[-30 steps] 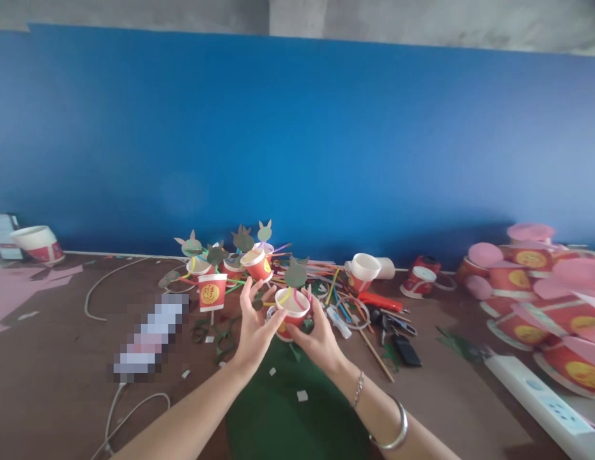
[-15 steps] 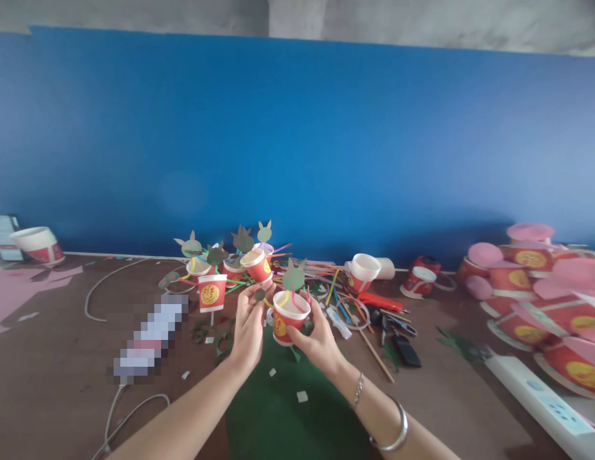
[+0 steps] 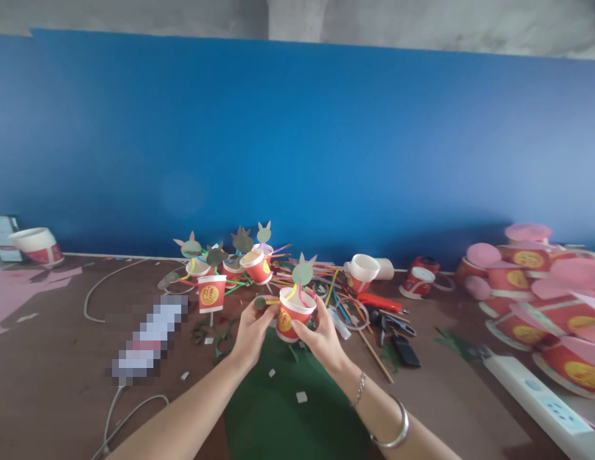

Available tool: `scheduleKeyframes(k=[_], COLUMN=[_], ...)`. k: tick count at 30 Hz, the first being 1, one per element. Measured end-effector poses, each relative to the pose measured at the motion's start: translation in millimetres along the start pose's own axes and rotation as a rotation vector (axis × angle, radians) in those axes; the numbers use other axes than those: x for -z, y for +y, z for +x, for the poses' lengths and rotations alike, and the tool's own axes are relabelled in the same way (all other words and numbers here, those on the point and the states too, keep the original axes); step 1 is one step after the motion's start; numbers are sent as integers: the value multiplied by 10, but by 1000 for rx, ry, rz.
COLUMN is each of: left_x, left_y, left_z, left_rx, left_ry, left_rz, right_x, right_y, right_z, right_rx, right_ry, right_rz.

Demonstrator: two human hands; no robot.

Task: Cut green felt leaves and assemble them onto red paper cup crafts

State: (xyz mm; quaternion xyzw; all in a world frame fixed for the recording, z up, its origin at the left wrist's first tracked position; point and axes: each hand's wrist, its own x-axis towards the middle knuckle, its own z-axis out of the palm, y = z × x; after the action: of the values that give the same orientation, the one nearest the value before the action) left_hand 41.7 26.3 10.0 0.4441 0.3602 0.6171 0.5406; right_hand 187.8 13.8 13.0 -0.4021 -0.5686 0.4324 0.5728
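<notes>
A red and white paper cup [image 3: 296, 312] with a gold print is gripped by my right hand [image 3: 323, 332], its thumb on the front and fingers behind the wall. On the cup's far rim stands a green cat-like paper head [image 3: 302, 273] with pointed ears. Yellow and pink strips lie at its base. At the cup's left side my left hand [image 3: 252, 332] pinches a yellow strip [image 3: 271, 301] that ends in a small green paper disc [image 3: 259, 303]. Something green shows beneath the cup, partly hidden.
Similar cups with green heads [image 3: 199, 268] cluster at back left. A red-handled tool [image 3: 381, 302], a wooden stick [image 3: 376, 354] and a black object [image 3: 405, 351] lie right. Cups with pink discs [image 3: 517, 278] pile up beyond a power strip [image 3: 541, 399]. Green paper [image 3: 292, 415] lies in front.
The cup has moved slightly right and up in my right hand. My left thumb and fingers have closed in around the yellow strip beside the cup.
</notes>
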Motion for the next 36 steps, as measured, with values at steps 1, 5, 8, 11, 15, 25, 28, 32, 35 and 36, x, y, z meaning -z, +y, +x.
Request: scheduleKeyframes(k=[1,5,8,11,15,25,28,32,35,36], left_x=[3,12,17,31,62,90,79,74,76,74], left_y=[-2,-1,13,23,19,92,104,89,90,95], left_z=[3,2,-9,-11,11,49,38,22,16,15], left_rx=[-8,-15,-30,-46,-45,-175,-229,-256,-268,-270], left_ry=[-4,9,24,-5,-82,-151,-155,-141,-163,-173], left_rz=[14,102,165,183,166,329,389,434,449,448], right_x=[5,29,43,49,51,40,45,51,50,49], right_y=[2,32,43,34,17,52,71,79,75,72], right_z=[1,2,-1,-6,-12,-43,-44,-47,-50,-50], right_rx=[2,-16,-24,-14,-4,25,12,-1,-3,-5], right_ry=[-4,5,2,-13,-47,-70,-75,-69,-100,-114], right_rz=[3,10,1,-14,-11,-36,-28,-28,-24,-19])
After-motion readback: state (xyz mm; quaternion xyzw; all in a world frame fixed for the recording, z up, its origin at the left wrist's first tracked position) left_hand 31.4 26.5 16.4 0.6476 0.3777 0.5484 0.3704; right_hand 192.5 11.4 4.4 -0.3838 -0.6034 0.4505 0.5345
